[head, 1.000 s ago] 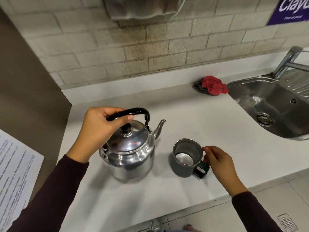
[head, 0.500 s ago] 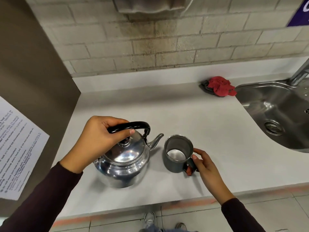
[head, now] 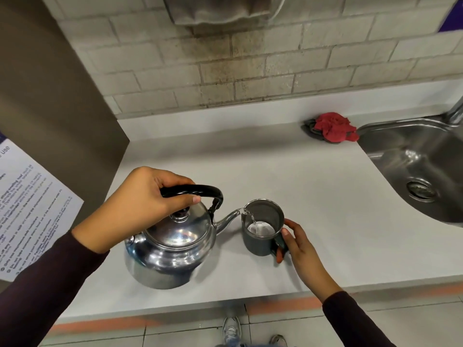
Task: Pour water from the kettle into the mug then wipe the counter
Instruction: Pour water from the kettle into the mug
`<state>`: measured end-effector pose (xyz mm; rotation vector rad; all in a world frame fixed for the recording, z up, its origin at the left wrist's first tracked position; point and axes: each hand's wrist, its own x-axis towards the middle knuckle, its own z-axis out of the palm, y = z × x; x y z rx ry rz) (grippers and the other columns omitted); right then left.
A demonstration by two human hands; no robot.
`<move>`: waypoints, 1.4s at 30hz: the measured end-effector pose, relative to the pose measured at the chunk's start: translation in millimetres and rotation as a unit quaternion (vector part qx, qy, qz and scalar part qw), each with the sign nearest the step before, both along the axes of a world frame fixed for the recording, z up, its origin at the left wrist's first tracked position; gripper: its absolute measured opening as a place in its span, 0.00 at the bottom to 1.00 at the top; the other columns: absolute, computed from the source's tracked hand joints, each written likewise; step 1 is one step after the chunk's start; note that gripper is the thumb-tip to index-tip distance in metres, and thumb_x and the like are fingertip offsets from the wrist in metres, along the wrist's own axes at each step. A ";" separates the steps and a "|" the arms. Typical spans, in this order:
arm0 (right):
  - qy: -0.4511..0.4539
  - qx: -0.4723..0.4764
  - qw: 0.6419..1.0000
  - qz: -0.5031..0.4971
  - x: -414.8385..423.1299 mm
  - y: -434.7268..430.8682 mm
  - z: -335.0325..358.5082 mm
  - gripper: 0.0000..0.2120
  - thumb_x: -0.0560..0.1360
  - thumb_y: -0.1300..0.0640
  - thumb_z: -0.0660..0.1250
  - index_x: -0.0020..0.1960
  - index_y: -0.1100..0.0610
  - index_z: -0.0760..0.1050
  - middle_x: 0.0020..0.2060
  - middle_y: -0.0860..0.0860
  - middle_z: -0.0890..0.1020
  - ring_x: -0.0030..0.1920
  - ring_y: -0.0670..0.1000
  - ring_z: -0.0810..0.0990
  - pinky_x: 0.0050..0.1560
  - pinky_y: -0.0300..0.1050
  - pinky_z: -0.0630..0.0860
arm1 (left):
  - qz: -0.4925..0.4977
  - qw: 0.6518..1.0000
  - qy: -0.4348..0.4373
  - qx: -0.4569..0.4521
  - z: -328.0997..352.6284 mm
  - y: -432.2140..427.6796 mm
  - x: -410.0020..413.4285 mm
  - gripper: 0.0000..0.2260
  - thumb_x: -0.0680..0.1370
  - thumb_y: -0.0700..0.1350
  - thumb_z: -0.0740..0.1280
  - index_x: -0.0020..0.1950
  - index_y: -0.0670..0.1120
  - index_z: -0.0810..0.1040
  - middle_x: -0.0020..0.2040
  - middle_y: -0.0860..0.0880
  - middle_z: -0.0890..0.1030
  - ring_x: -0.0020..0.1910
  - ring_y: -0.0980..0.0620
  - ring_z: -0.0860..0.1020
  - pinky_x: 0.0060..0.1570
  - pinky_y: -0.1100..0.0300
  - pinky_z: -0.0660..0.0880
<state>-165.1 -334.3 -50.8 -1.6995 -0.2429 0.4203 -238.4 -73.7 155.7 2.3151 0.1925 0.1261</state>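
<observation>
A shiny steel kettle [head: 172,249] with a black handle is tilted to the right above the white counter [head: 288,176]. My left hand [head: 140,206] is closed around that handle. The spout reaches over the rim of a dark grey mug [head: 260,242], and a thin stream of water runs into it. The mug stands on the counter, and my right hand [head: 298,244] holds its handle on the right side. A crumpled red cloth [head: 333,127] lies on a grey cloth at the back of the counter, beside the sink.
A steel sink [head: 421,166] with a drain fills the right side, its tap base at the far right edge. A brick wall runs behind the counter. A brown panel [head: 50,96] with a printed notice [head: 27,211] stands on the left. Tiled floor and shoes show below the counter's front edge.
The kettle has tipped further to the right, its spout now over the mug's rim, and water has started to flow. My right hand still holds the mug's handle.
</observation>
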 end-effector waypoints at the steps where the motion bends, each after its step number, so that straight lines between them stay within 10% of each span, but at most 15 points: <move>1: -0.002 -0.001 1.000 0.004 0.6 -0.5 -0.5 0.10 0.81 0.50 0.54 0.60 0.41 0.68 0.24 0.51 0.78 0.31 0.48 0.79 0.38 0.29 0.73 | -0.001 1.000 0.002 0.008 1.5 0.2 0.4 0.10 0.67 0.48 0.75 0.39 0.65 0.83 0.38 0.58 0.86 0.37 0.60 0.82 0.34 0.75 0.74; 24: -0.017 0.000 1.000 -0.003 3.0 0.2 -11.2 0.12 0.76 0.40 0.53 0.58 0.35 0.67 0.24 0.51 0.80 0.34 0.50 0.81 0.41 0.28 0.74 | -0.055 0.992 0.051 0.098 24.7 4.6 2.2 0.07 0.65 0.57 0.72 0.40 0.68 0.82 0.34 0.54 0.86 0.34 0.45 0.83 0.32 0.51 0.76; 42: -0.016 -0.010 1.000 -0.002 3.8 -0.4 -11.8 0.10 0.81 0.48 0.54 0.60 0.38 0.68 0.25 0.52 0.80 0.35 0.54 0.82 0.40 0.27 0.73 | -0.057 0.992 0.045 0.102 34.1 7.8 2.4 0.12 0.56 0.67 0.66 0.39 0.72 0.80 0.34 0.57 0.85 0.33 0.52 0.82 0.34 0.57 0.76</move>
